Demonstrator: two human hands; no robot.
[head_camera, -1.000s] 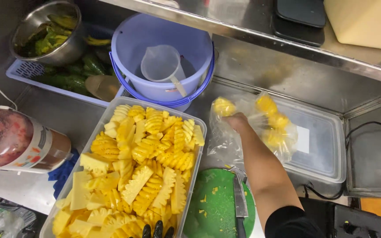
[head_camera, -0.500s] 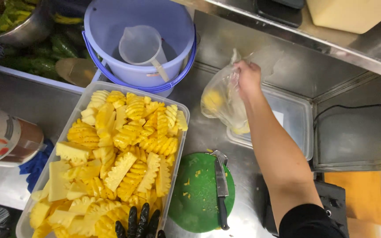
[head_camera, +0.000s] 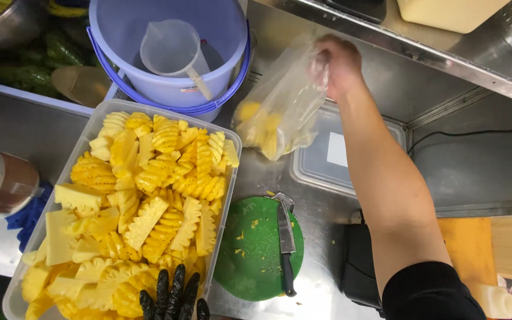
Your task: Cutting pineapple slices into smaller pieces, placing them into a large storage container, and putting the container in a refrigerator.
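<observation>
Head view: the bare right hand is clenched on the gathered neck of a thin clear plastic bag of yellow pineapple chunks, lifted above the steel counter. The black-gloved left hand rests, fingers spread, on ridged pineapple pieces in a clear tray.

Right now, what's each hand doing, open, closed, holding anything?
Right hand: closed, holding up the clear bag of pineapple.
Left hand: black-gloved, fingers spread open on pineapple in the tray.
</observation>
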